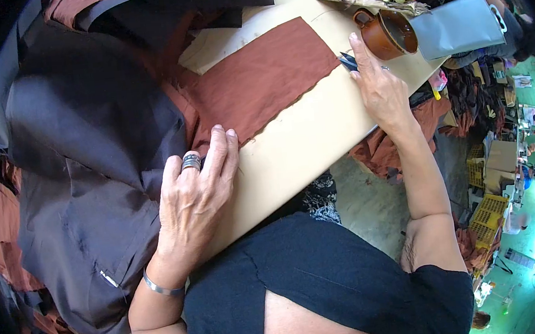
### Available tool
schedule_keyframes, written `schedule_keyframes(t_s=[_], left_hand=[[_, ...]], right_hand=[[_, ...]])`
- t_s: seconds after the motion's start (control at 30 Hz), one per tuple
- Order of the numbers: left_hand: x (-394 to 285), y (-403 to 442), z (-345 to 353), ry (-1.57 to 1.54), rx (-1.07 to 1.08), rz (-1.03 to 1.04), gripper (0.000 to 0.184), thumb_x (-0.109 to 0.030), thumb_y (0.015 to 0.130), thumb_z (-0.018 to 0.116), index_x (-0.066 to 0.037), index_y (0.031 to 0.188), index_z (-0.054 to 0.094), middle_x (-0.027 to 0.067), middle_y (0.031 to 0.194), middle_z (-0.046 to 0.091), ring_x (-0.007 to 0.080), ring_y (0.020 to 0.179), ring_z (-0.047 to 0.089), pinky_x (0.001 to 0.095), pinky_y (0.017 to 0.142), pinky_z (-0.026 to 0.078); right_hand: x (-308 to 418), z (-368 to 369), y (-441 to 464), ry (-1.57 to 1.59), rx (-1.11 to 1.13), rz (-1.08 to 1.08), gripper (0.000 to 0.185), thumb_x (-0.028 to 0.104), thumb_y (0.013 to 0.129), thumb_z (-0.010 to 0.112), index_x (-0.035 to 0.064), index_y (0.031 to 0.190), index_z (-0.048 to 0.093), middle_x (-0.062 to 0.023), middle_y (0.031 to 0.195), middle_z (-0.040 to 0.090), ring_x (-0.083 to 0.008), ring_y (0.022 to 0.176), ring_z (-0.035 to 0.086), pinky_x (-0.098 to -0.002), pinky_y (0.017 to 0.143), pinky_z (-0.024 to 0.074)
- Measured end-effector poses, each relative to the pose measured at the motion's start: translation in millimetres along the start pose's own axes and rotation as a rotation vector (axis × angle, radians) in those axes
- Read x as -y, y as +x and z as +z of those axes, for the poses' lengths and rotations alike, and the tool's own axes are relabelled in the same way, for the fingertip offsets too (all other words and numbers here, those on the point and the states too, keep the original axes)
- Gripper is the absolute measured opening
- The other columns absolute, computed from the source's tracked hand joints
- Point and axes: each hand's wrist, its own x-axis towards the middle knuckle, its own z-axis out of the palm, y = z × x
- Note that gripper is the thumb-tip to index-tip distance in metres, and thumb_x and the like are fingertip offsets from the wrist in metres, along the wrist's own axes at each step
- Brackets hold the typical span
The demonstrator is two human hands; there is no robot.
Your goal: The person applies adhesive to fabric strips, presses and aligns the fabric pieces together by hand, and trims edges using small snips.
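While the left hand (pixel 198 180) lies palm down, its index and middle fingertips touch the near edge of a flat, four-sided piece of reddish-brown woven cloth (pixel 265 80). These two fingers are long and close together, while the other two bend more; the thumb is hidden, so I cannot tell whether the hand pinches the cloth. This piece rests on a smooth cream-coloured tabletop (pixel 291 148), faintly wrinkled, with a slightly frayed lower edge. Its left end meets a big heap of dark, almost black cloth (pixel 92 119), which has soft folds and a dull sheen.

The right hand (pixel 381 88) is curled around a small dark tool with pointed tips (pixel 348 62), the index finger stretched along it. Most of the tool is covered by the fingers; its tips are at the right end of the cloth piece, but whether they touch it is not clear. Just beyond this hand stands a glossy brown round cup with a handle (pixel 388 34), beside a smooth, pale blue-grey rectangular container (pixel 458 26).
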Motion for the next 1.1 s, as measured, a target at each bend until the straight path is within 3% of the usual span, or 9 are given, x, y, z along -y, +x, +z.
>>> schedule_keyframes(t_s=[0.03, 0.13, 0.33, 0.53, 0.77, 1.1], left_hand=[[0, 0, -1, -0.005, 0.004, -0.001, 0.043, -0.011, 0.079, 0.051, -0.002, 0.121, 0.055, 0.0082, 0.119, 0.055, 0.0124, 0.072, 0.054, 0.0263, 0.065, 0.04], [0, 0, -2, -0.012, 0.012, -0.002, 0.043, -0.011, 0.08, 0.051, -0.002, 0.122, 0.054, 0.0085, 0.119, 0.055, 0.0126, 0.073, 0.054, 0.0264, 0.065, 0.039], [-1, 0, -2, -0.023, 0.022, -0.007, 0.044, -0.011, 0.08, 0.051, -0.002, 0.123, 0.054, 0.0086, 0.12, 0.054, 0.0128, 0.074, 0.055, 0.0266, 0.066, 0.04], [0, 0, -1, -0.016, 0.024, -0.008, 0.043, -0.012, 0.081, 0.051, -0.002, 0.123, 0.054, 0.0081, 0.119, 0.054, 0.0126, 0.074, 0.055, 0.0269, 0.067, 0.041], [0, 1, -1, -0.014, 0.003, -0.003, 0.043, -0.012, 0.08, 0.051, -0.002, 0.122, 0.055, 0.0078, 0.119, 0.055, 0.0118, 0.073, 0.056, 0.0263, 0.066, 0.04], [0, 0, -1, 0.0, 0.016, -0.002, 0.044, -0.011, 0.08, 0.051, -0.003, 0.123, 0.054, 0.0081, 0.121, 0.055, 0.012, 0.073, 0.055, 0.0261, 0.066, 0.04]], right_hand=[[1, 0, 1, 0.005, 0.009, 0.003, 0.066, 0.014, 0.088, 0.056, 0.0157, 0.146, 0.026, -0.0145, 0.12, 0.059, -0.032, 0.076, 0.065, -0.0429, 0.062, 0.0514], [2, -1, 3, -0.029, 0.044, 0.015, 0.064, 0.014, 0.088, 0.056, 0.0158, 0.146, 0.026, -0.0148, 0.119, 0.059, -0.0325, 0.077, 0.065, -0.0428, 0.062, 0.0514], [1, -1, 8, -0.007, 0.043, 0.001, 0.061, 0.015, 0.09, 0.052, 0.015, 0.145, 0.027, -0.0171, 0.109, 0.063, -0.035, 0.071, 0.064, -0.0437, 0.06, 0.051], [-19, 3, -7, -0.053, 0.008, 0.162, 0.061, 0.015, 0.091, 0.051, 0.0133, 0.146, 0.025, -0.0187, 0.099, 0.064, -0.0363, 0.068, 0.064, -0.0448, 0.059, 0.0508], [-15, 0, -9, 0.013, -0.05, 0.05, 0.069, 0.014, 0.087, 0.059, 0.0143, 0.146, 0.024, -0.0167, 0.101, 0.064, -0.033, 0.073, 0.064, -0.0423, 0.06, 0.0512], [-5, 6, 4, -0.003, -0.055, -0.048, 0.07, 0.014, 0.085, 0.06, 0.0159, 0.146, 0.026, -0.0158, 0.104, 0.064, -0.0329, 0.075, 0.065, -0.0421, 0.06, 0.0514]])
